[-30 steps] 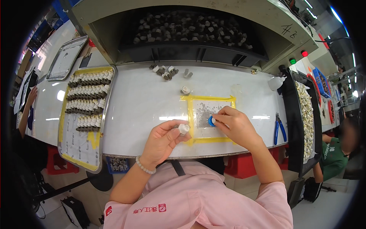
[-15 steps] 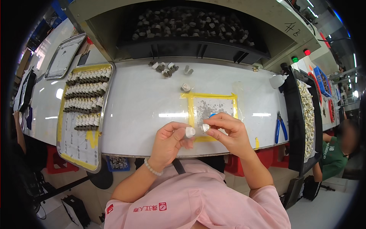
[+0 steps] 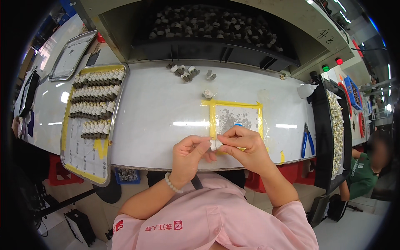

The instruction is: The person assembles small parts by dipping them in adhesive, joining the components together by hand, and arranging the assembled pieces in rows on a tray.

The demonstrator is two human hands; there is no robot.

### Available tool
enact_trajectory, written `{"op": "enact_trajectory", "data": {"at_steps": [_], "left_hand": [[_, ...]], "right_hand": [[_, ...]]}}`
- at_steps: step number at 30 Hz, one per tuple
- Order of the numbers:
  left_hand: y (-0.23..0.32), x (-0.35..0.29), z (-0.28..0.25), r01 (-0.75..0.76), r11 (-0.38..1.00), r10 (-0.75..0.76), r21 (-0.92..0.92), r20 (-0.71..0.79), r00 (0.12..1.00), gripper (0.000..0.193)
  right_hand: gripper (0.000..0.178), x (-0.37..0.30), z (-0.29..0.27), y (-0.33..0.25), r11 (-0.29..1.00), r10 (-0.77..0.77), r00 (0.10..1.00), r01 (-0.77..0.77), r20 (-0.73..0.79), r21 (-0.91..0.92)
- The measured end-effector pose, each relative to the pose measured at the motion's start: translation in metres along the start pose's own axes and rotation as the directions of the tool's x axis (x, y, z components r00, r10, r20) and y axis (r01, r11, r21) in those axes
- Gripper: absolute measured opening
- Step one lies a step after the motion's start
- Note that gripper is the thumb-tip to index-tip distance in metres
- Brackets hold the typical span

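My left hand (image 3: 187, 156) and my right hand (image 3: 248, 151) meet above the front of the white worktable. Between their fingertips are two small white pieces, seen as one white part (image 3: 215, 145); where they join is hidden by my fingers. Thumb and fingers of each hand are closed on it. Just beyond my right hand lies a speckled grey sheet (image 3: 246, 113) framed by yellow tape, with a small blue item (image 3: 238, 124) on it. A single white-and-grey part (image 3: 207, 93) stands behind the sheet, another (image 3: 211, 75) farther back, near a small cluster of similar parts (image 3: 186, 74).
A metal tray (image 3: 109, 166) at left holds rows of white parts with dark legs. Behind, a black bin (image 3: 200, 53) is full of similar parts. At right are blue-handled pliers (image 3: 307, 143), a white bottle (image 3: 306, 90) and a black tray (image 3: 323, 166) of small yellowish pieces. A person (image 3: 363, 177) sits beyond.
Both hands have come together, so the white pieces that were held apart now touch or overlap. The view has shifted slightly.
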State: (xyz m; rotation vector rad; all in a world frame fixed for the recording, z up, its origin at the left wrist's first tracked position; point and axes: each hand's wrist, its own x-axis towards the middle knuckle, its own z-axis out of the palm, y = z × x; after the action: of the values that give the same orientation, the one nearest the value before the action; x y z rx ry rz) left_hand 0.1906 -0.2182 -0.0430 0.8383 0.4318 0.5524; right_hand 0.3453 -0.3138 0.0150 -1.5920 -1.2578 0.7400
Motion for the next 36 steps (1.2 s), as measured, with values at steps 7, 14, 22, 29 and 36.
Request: {"op": "enact_trajectory", "data": {"at_steps": [7,14,22,29,36], "left_hand": [[-0.002,0.009,-0.002,0.042,0.999,-0.043,-0.025,-0.035,0.998,0.012],[0.003,0.007,-0.004,0.13,0.991,-0.131,0.011,0.058,0.99,0.017],[0.002,0.012,0.0,0.114,0.993,-0.115,0.014,0.127,0.985,0.02],[0.014,0.003,-0.005,0.04,0.998,-0.042,0.043,0.055,0.998,0.024],[0.101,-0.024,-0.063,-0.335,0.841,0.471,0.426,-0.27,0.84,0.02]], "right_hand": [[0.023,0.004,0.001,0.009,0.999,0.007,0.998,-0.009,-0.063,-0.038],[0.04,-0.026,-0.062,0.009,0.974,-0.006,0.993,-0.02,-0.117,-0.224],[0.048,-0.142,-0.306,0.045,0.571,0.081,0.605,-0.679,-0.792,-0.461],[0.097,-0.154,-0.392,0.14,0.287,0.356,0.34,-0.926,-0.87,-0.244],[0.076,-0.163,-0.392,0.164,0.172,0.095,0.461,-0.88,-0.882,-0.442]]}}
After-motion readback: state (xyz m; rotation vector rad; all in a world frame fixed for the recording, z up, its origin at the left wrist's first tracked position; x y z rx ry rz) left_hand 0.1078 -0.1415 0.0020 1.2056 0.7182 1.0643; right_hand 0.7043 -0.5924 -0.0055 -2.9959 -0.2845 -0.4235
